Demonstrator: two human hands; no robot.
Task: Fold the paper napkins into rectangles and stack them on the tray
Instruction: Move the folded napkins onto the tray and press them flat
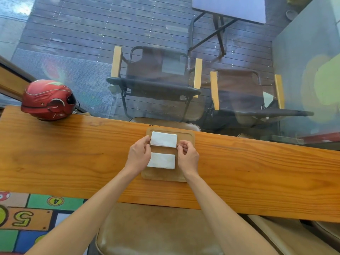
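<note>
2 bare forearms, sleeveless to the frame edge, hands [139,155] ringless.

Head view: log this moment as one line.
far napkin stack: pinched by left hand and right hand | near napkin stack: on tray | red helmet: table's left end

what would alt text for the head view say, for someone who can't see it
Two bare hands, left hand and right hand, grip the ends of the far napkin stack on a wooden tray; a near napkin stack lies below it. A red helmet sits at the table's left end.
</note>
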